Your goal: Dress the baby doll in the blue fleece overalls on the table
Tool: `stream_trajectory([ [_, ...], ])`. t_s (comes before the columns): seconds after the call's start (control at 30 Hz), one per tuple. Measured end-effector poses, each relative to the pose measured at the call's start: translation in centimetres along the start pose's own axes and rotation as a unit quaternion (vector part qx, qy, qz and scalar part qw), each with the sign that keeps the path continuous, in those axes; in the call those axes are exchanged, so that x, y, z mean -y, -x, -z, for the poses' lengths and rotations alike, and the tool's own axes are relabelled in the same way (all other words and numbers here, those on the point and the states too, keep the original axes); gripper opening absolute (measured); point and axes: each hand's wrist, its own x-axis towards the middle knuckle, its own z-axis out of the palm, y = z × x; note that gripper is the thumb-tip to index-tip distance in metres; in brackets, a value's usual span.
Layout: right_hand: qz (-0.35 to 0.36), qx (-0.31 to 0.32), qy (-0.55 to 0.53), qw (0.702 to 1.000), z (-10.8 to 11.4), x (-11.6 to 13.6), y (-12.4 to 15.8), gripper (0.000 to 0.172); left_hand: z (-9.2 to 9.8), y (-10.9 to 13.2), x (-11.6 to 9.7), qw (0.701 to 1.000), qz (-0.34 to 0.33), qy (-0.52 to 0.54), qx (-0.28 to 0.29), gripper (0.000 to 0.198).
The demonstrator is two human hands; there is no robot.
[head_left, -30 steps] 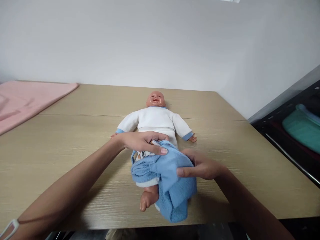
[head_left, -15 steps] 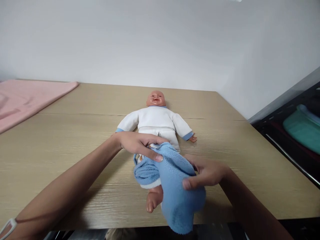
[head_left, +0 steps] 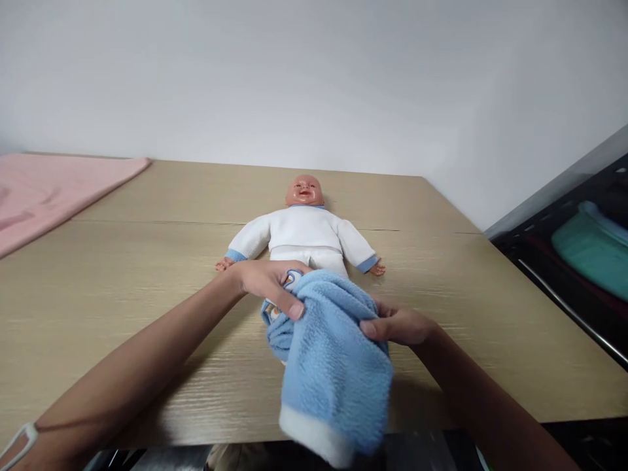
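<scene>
A baby doll [head_left: 305,230] in a white top lies on its back on the wooden table [head_left: 122,275], head toward the wall. Light blue fleece trousers [head_left: 333,366] with a white cuff cover its legs and hang past the table's near edge. My left hand [head_left: 269,282] pinches the trousers' waistband at the doll's left hip. My right hand [head_left: 398,324] grips the same garment on the right side. The doll's legs and feet are hidden under the fabric.
A pink cloth [head_left: 44,196] lies on the far left of the table. A black shelf [head_left: 564,255] at the right holds a teal folded cloth [head_left: 593,252]. A white wall stands behind the table.
The blue trousers have been drawn toward me over the doll's legs; the bare foot seen earlier is now covered. Both hands have shifted slightly up toward the doll's waist.
</scene>
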Motion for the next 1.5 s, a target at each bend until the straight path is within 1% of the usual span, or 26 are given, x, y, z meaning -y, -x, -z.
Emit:
stream_trajectory([
  [0.1, -0.025, 0.018, 0.057, 0.998, -0.3, 0.5, 0.3, 0.079, -0.1, 0.2, 0.3, 0.997, -0.005, 0.027, -0.066, 0.048],
  [0.13, -0.019, 0.011, 0.059, 0.998, -0.4, 0.7, 0.4, 0.084, -0.2, 0.2, 0.3, 0.996, 0.002, 0.023, -0.087, 0.050],
  [0.2, 0.015, -0.030, 0.045, 0.998, -0.5, 0.8, 0.5, 0.088, -0.4, 0.2, 0.2, 0.993, 0.016, 0.002, -0.114, 0.053],
  [0.23, 0.040, -0.058, 0.030, 0.997, -0.5, 0.7, 0.4, 0.085, -0.5, 0.2, 0.1, 0.993, 0.022, -0.010, -0.114, 0.053],
  [0.27, 0.065, -0.090, 0.013, 0.994, -0.5, 0.7, 0.3, 0.079, -0.5, 0.1, 0.1, 0.994, 0.024, -0.019, -0.103, 0.054],
  [0.33, 0.098, -0.134, -0.023, 0.986, -0.4, 0.5, 0.0, 0.061, -0.4, -0.1, 0.2, 0.998, 0.022, -0.017, -0.065, 0.061],
  [0.37, 0.103, -0.143, -0.039, 0.984, -0.4, 0.5, -0.2, 0.052, -0.3, -0.1, 0.4, 0.999, 0.025, -0.009, -0.037, 0.066],
  [0.43, 0.095, -0.138, -0.055, 0.984, -0.3, 0.4, -0.4, 0.044, 0.1, -0.1, 0.6, 0.999, 0.041, 0.004, 0.017, 0.069],
  [0.5, 0.077, -0.120, -0.043, 0.989, -0.2, 0.5, -0.6, 0.045, 0.4, 0.0, 0.7, 0.998, 0.056, -0.007, 0.036, 0.057],
  [0.57, 0.056, -0.095, -0.003, 0.994, -0.2, 0.7, -0.6, 0.053, 0.4, 0.1, 0.5, 0.998, 0.056, -0.026, 0.021, 0.046],
  [0.63, 0.043, -0.065, 0.049, 0.996, -0.2, 1.0, -0.5, 0.059, 0.3, 0.0, 0.3, 0.999, 0.043, -0.028, 0.002, 0.043],
  [0.7, 0.041, -0.035, 0.090, 0.995, -0.3, 1.3, -0.3, 0.056, 0.1, -0.1, 0.1, 1.000, 0.020, -0.021, -0.012, 0.044],
  [0.77, 0.043, -0.019, 0.113, 0.993, -0.3, 1.4, -0.2, 0.049, -0.1, -0.3, 0.2, 0.999, -0.006, -0.023, -0.025, 0.044],
  [0.87, 0.046, -0.034, 0.115, 0.992, -0.2, 1.2, 0.1, 0.043, -0.2, -0.4, 0.7, 0.998, -0.018, -0.032, -0.053, 0.046],
  [0.93, 0.055, -0.066, 0.086, 0.993, -0.2, 0.8, 0.1, 0.049, 0.0, -0.3, 1.3, 0.996, -0.011, -0.028, -0.081, 0.051],
  [1.0, 0.057, -0.095, 0.036, 0.993, -0.2, 0.2, 0.1, 0.063, 0.1, -0.2, 1.8, 0.995, -0.003, -0.013, -0.102, 0.056],
  [1.03, 0.052, -0.103, 0.009, 0.993, -0.2, -0.2, 0.0, 0.070, 0.1, -0.2, 2.0, 0.994, -0.001, 0.000, -0.110, 0.058],
  [1.1, 0.032, -0.106, -0.037, 0.993, -0.1, -0.8, -0.2, 0.078, 0.0, -0.2, 2.3, 0.992, 0.000, 0.030, -0.122, 0.059],
  [1.13, 0.020, -0.107, -0.052, 0.993, -0.1, -1.0, -0.3, 0.079, -0.1, -0.3, 2.3, 0.991, -0.002, 0.042, -0.130, 0.058],
  [1.2, -0.005, -0.111, -0.057, 0.992, 0.0, -1.3, -0.5, 0.074, -0.4, -0.5, 2.0, 0.987, 0.003, 0.059, -0.151, 0.057],
  [1.27, -0.024, -0.110, -0.036, 0.993, 0.2, -1.2, -0.5, 0.068, -0.8, -0.6, 1.6, 0.981, 0.028, 0.059, -0.181, 0.057],
  [1.33, -0.019, -0.098, -0.004, 0.995, 0.4, -0.8, -0.5, 0.069, -1.2, -0.8, 1.2, 0.975, 0.062, 0.046, -0.208, 0.055],
  [1.37, -0.011, -0.087, 0.010, 0.996, 0.4, -0.5, -0.5, 0.074, -1.3, -0.9, 1.0, 0.973, 0.079, 0.037, -0.212, 0.055],
  [1.43, 0.005, -0.060, 0.030, 0.998, 0.3, 0.1, -0.4, 0.082, -1.5, -1.0, 0.9, 0.975, 0.095, 0.021, -0.197, 0.056],
  [1.5, 0.013, -0.036, 0.036, 0.999, 0.0, 0.5, -0.3, 0.076, -1.4, -1.0, 1.0, 0.980, 0.091, 0.014, -0.175, 0.059],
])
